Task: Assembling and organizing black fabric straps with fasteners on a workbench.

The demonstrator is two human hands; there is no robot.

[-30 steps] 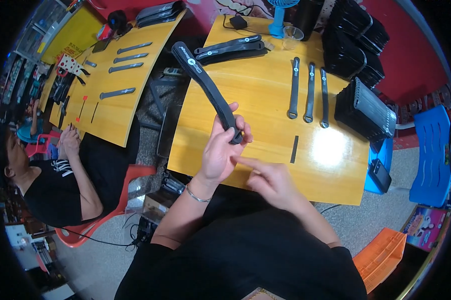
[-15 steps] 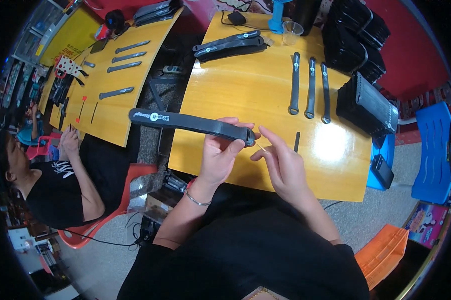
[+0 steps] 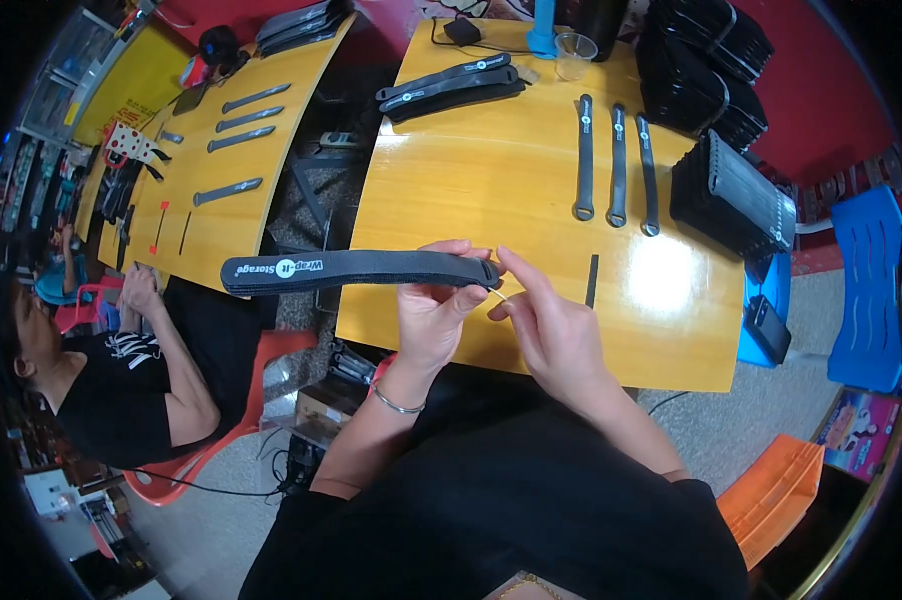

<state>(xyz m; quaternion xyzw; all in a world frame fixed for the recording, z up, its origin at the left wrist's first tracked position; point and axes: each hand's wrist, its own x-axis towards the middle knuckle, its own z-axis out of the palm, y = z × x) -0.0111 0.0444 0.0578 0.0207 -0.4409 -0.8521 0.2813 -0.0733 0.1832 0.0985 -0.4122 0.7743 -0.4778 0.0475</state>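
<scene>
My left hand [image 3: 431, 325] is closed around the ring end of a stack of dark grey storage straps [image 3: 356, 268]. The stack sticks out to the left above the table, its printed face tilted toward me. My right hand [image 3: 556, 330] pinches a thin yellowish strand [image 3: 500, 295] against the stack's ring end. Whether the strand is an elastic band or a stick, I cannot tell. Right of my hands, a short black strip [image 3: 593, 281] lies on the table. Beyond it, three straps [image 3: 618, 170] lie side by side, rings toward me.
On the yellow table [image 3: 451, 170] are strap bundles [image 3: 451, 88] at far left, a plastic cup [image 3: 575, 57] at the back, and black stacks [image 3: 726, 190] at right. A co-worker [image 3: 121, 390] sits left at another table [image 3: 233, 225] with straps. An orange crate [image 3: 771, 495] stands lower right.
The strap stack's free end has swung lower and nearer me, extending further left. My right hand has moved left, its fingertips now against the ring end.
</scene>
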